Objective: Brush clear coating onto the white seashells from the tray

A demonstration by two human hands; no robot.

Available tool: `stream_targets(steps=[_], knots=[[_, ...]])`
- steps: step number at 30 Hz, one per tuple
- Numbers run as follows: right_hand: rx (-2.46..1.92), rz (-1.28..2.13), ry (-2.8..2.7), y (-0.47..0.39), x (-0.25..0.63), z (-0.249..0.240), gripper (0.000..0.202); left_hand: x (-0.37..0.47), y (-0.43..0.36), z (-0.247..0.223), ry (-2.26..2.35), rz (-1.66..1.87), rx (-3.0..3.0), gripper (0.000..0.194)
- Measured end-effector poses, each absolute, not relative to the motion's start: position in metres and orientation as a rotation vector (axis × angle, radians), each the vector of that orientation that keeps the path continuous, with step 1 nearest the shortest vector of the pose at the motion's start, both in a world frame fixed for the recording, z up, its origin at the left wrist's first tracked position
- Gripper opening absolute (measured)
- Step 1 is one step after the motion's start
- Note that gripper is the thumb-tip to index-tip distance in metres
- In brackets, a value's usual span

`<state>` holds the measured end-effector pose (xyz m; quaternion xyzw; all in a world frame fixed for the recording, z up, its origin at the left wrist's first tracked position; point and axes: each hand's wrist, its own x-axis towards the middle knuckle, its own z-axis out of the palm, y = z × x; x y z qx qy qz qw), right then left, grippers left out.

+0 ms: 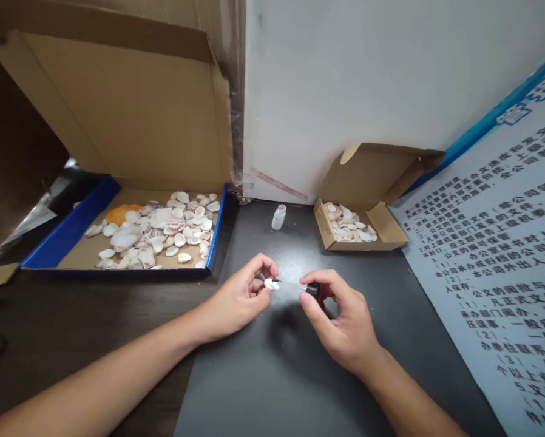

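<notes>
Pinched in the fingers of my left hand (243, 297) is a small white seashell (271, 284). My right hand (340, 321) grips a brush cap (313, 289), black with a thin pale stem, by its cap end. The stem points left, and its dark tip meets or nearly meets the shell's upper edge; I cannot tell if they touch. Beyond both hands stands a small clear bottle (278, 217), upright and without a cap, with a label on its side.
To the left, an open blue-edged cardboard box (85, 227) holds many seashells and an orange piece (122, 213). A smaller open brown box (363, 246) with shells sits at back right. A white panel (391, 79) rises behind, and a printed sheet (495, 255) lies right.
</notes>
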<state>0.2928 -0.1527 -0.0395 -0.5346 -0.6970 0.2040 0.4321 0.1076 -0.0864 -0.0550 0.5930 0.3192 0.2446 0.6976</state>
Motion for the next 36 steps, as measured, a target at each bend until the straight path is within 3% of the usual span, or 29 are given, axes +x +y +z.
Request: stream_targets(steps=[36], knots=[[-1.304, 0.596, -1.797, -0.1564, 0.2877, -0.0392, 0.010, 0.1087, -0.0825, -0.0530, 0.722, 0.573, 1.116, 0.018]])
